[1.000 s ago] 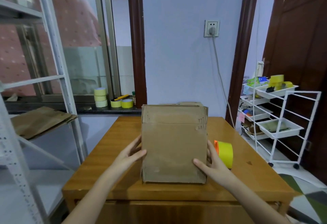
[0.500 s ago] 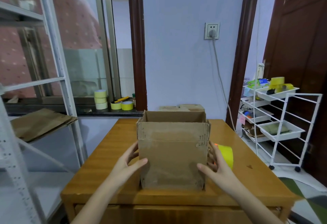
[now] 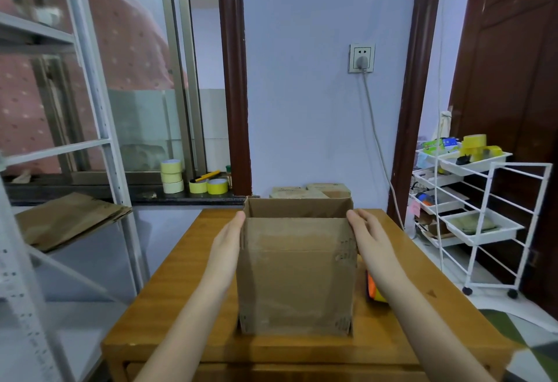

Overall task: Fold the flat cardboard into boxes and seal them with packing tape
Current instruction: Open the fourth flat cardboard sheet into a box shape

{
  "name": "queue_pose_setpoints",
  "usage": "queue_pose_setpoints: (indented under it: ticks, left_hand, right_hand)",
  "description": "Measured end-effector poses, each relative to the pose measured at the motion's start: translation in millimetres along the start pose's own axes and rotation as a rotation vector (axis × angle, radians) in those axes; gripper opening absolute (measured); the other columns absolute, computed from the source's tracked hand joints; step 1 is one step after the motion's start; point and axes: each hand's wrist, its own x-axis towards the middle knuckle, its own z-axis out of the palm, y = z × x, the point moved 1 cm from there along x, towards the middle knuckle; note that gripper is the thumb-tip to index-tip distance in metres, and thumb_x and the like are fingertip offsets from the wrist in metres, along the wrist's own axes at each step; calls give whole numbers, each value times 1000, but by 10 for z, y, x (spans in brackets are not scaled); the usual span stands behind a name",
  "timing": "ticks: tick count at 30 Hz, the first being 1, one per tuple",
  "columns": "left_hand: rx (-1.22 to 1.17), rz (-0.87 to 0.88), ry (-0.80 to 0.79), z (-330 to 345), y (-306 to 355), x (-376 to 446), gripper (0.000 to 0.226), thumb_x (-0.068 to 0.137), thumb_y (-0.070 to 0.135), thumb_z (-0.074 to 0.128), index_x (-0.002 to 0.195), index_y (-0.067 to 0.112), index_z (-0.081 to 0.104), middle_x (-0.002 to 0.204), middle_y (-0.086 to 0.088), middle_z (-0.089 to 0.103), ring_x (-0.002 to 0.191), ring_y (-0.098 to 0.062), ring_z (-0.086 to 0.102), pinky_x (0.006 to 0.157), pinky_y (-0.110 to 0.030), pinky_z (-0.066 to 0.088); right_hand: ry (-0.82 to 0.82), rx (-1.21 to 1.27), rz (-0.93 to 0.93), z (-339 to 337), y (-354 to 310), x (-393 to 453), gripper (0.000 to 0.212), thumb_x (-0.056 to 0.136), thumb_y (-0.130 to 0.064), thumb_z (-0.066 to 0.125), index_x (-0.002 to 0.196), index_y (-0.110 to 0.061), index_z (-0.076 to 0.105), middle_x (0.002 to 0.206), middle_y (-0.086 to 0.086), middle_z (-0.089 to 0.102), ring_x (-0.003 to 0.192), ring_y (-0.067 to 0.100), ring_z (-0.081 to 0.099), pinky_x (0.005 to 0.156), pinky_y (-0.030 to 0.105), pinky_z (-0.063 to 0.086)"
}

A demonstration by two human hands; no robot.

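Note:
A brown cardboard box [image 3: 296,279] stands upright on the wooden table [image 3: 181,285], its top open and its upper flaps raised. My left hand [image 3: 228,242] lies flat against the box's left side, fingers straight and reaching the top edge. My right hand [image 3: 370,239] presses flat on the right side in the same way. A roll of yellow packing tape with an orange core [image 3: 374,291] stands on the table just right of the box, mostly hidden behind my right forearm.
More cardboard boxes [image 3: 311,192] sit behind the table by the wall. Flat cardboard sheets [image 3: 66,218] lie on a white metal shelf at the left. Tape rolls [image 3: 193,182] line the window sill. A white wheeled cart [image 3: 483,221] stands at the right.
The flat cardboard has been opened into an upright box with an open top. Both hands slid from its lower front corners up along its sides to the top edge.

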Motion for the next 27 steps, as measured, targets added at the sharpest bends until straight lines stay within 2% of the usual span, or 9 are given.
queue_pose_setpoints:
  ticks: [3, 5, 7, 10, 13, 15, 19, 24, 27]
  left_hand:
    - [-26, -39, -10, -10, -6, 21, 53, 95, 53, 39, 139, 24, 47, 140, -2, 50, 129, -22, 44, 107, -38, 32]
    - [-45, -64, -39, -53, -27, 43, 45, 94, 50, 42, 133, 30, 48, 137, -2, 52, 127, -24, 45, 110, -46, 33]
    - [-70, -61, -110, -114, -60, 36, 40, 94, 45, 45, 133, 33, 46, 135, -2, 53, 124, -24, 48, 106, -49, 37]
    - [-74, -29, -255, -174, -47, 23, 63, 78, 39, 59, 137, 29, 42, 131, -1, 55, 121, -22, 50, 98, -42, 43]
    - [-16, -58, -349, -258, -28, 81, 90, 52, 27, 67, 135, 38, 33, 126, 2, 52, 114, -19, 51, 100, -41, 41]
    - [119, -41, -458, -334, -63, 105, 110, 43, 41, 80, 139, 45, 25, 133, 9, 46, 118, -14, 50, 105, -39, 39]
    - [294, 29, -463, -364, -100, 38, 107, 56, 65, 71, 144, 53, 11, 139, 22, 37, 125, -5, 41, 110, -33, 34]
    - [260, 116, -349, -227, -118, 4, 71, 91, 32, 60, 149, 39, 19, 137, 16, 47, 100, 13, 56, 76, -9, 47]
    - [276, 128, -338, -203, -107, -24, 63, 95, 29, 54, 147, 40, 20, 137, 20, 42, 91, 23, 53, 72, -3, 44]
  right_hand:
    - [-2, 25, 36, 2, 12, 19, 45, 98, -38, 46, 139, -19, 43, 130, -5, 51, 113, 8, 47, 93, 26, 36]
    - [-37, 30, 83, -8, 43, 108, 29, 99, -33, 45, 127, -29, 45, 119, -9, 55, 103, 7, 52, 84, 25, 40]
    - [-82, 33, 153, -44, 105, 188, 24, 99, -29, 44, 122, -36, 46, 123, -6, 57, 97, 3, 52, 81, 28, 44]
    - [-220, 25, 94, -156, 243, 164, 54, 83, -45, 57, 135, -39, 44, 137, -10, 52, 120, 10, 51, 105, 41, 41]
    - [-398, 37, 10, -258, 266, 24, 84, 70, -49, 65, 146, -36, 32, 145, -11, 45, 132, 11, 45, 111, 45, 36]
    - [-483, 4, -36, -284, 255, -47, 94, 67, -47, 69, 149, -35, 24, 149, -13, 38, 136, 6, 38, 113, 39, 33]
    - [-572, 1, -37, -293, 224, -126, 121, 50, -52, 84, 148, -33, 16, 146, -18, 37, 129, -4, 42, 98, 14, 41]
    - [-556, 1, -44, -257, 79, -207, 93, 55, -38, 71, 133, -46, 20, 134, -30, 37, 114, -20, 46, 84, 4, 41]
    - [-553, -29, -60, -259, 63, -237, 89, 57, -41, 67, 131, -48, 20, 133, -32, 36, 113, -24, 43, 84, 2, 39]
